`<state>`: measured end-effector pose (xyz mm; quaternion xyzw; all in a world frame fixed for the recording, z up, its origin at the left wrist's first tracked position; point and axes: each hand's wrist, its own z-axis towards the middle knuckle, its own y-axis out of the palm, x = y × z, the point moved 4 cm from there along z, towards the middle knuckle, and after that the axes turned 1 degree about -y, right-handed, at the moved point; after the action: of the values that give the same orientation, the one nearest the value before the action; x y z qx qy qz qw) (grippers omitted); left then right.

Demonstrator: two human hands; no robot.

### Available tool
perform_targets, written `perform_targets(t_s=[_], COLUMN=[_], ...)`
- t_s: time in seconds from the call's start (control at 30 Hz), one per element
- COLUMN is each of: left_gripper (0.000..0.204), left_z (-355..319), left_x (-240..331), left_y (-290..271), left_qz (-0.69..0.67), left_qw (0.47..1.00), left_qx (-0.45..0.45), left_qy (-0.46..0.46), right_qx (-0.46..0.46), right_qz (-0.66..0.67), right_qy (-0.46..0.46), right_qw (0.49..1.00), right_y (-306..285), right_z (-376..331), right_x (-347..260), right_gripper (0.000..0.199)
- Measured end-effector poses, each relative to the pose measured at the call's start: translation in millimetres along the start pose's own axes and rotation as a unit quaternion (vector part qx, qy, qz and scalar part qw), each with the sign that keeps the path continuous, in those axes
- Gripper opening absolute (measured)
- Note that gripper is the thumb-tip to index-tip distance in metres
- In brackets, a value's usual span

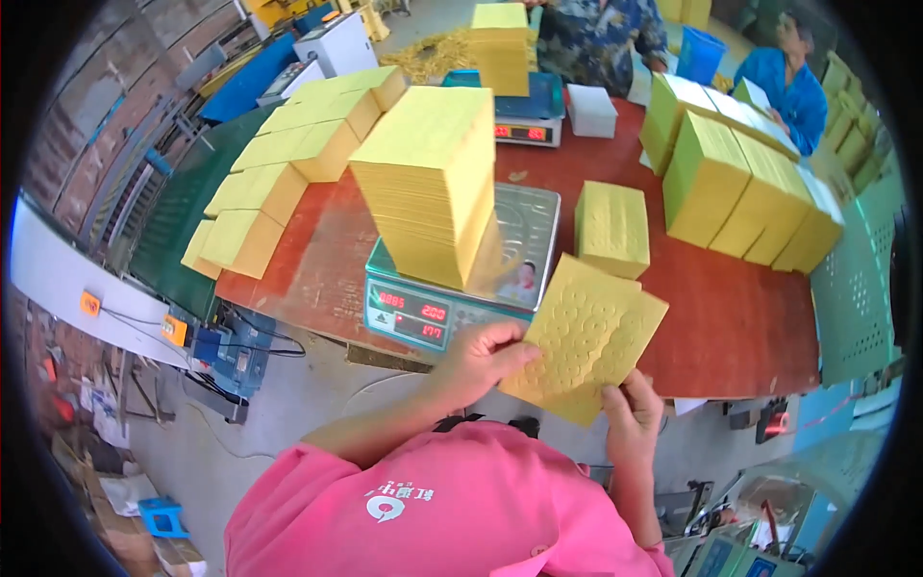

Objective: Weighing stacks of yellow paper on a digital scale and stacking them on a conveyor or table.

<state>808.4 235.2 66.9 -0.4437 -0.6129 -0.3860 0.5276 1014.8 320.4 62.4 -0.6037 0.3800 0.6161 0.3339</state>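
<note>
Both hands hold a thin bundle of yellow paper sheets [586,337] embossed with rows of round marks, tilted in front of my body at the table's near edge. My left hand [481,363] pinches its left edge between thumb and fingers. At the lower right corner, my right hand [635,409] is closed on the sheets. A tall stack of yellow paper [428,183] stands on a digital scale [524,231] just beyond my left hand. Behind the held sheets sits a shorter block of yellow paper [612,229] on the red table [731,332].
Yellow paper blocks [264,192] line the table's left side, partly over a green surface [173,226]. More blocks [707,183] stand at the right. Across the table are a second scale [529,132] with a paper stack, and two people, one in camouflage, one in blue.
</note>
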Motion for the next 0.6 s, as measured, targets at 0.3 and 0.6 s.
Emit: perform_targets(t_s=[0.3, 0.6], left_gripper=[0.026, 0.029], left_z=[50, 116], left_x=[198, 170], left_y=[-170, -255], left_qz=[0.122, 0.17], left_qw=[0.971, 0.982], left_qx=[0.092, 0.055], left_qy=[0.182, 0.07], right_qx=[-0.115, -0.111], right_qz=[0.025, -0.014], right_qy=[-0.205, -0.143], right_qw=[0.972, 0.983], right_y=[157, 212], right_z=[163, 209], right_x=[-155, -137], right_gripper=[0.037, 0.058])
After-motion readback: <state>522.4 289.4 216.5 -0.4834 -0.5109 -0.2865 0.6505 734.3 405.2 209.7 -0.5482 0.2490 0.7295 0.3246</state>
